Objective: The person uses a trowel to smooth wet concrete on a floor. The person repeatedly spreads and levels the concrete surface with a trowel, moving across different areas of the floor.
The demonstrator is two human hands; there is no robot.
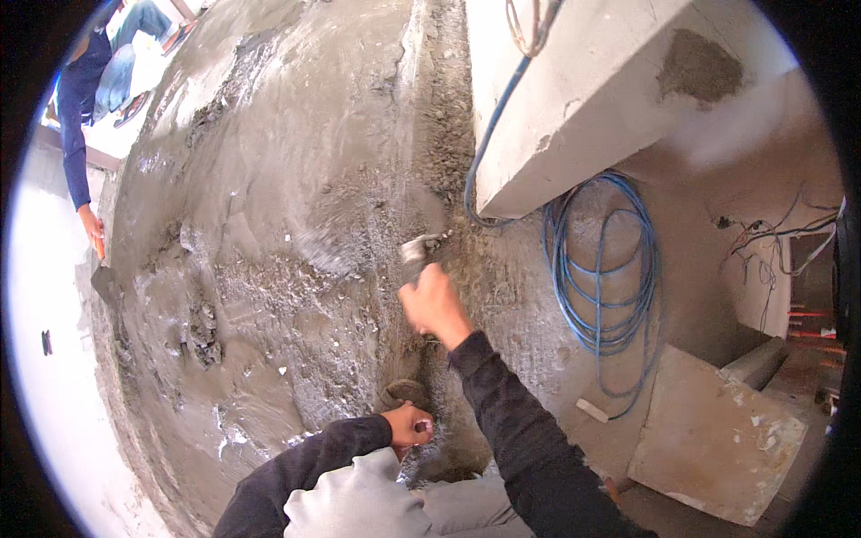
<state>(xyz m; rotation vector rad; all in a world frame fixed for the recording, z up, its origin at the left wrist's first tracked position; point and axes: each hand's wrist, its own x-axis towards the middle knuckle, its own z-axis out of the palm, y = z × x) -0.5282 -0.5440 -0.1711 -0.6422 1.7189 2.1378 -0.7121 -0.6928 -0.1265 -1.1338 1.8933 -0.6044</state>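
Note:
My right hand (437,307) is closed around a short hand tool (418,254) with a grey metal part, over the wet cement surface (269,179). Its exact kind is unclear. A grey smear of motion lies on the cement left of it. Close to my body, my left hand (409,424) is curled, its fingers bent inward. Against its far side is a rounded grey-brown object (405,392). What the fingers hold, if anything, is hidden. At the far left a co-worker's hand (92,224) holds a trowel (105,282) with an orange handle, at the cement's edge.
A coiled blue hose (599,269) lies to the right, below a pale concrete block or beam (574,108). Nearer on the right is a stained flat board (713,435). Loose wires (762,235) hang at the far right. A rough groove runs along the cement's right side.

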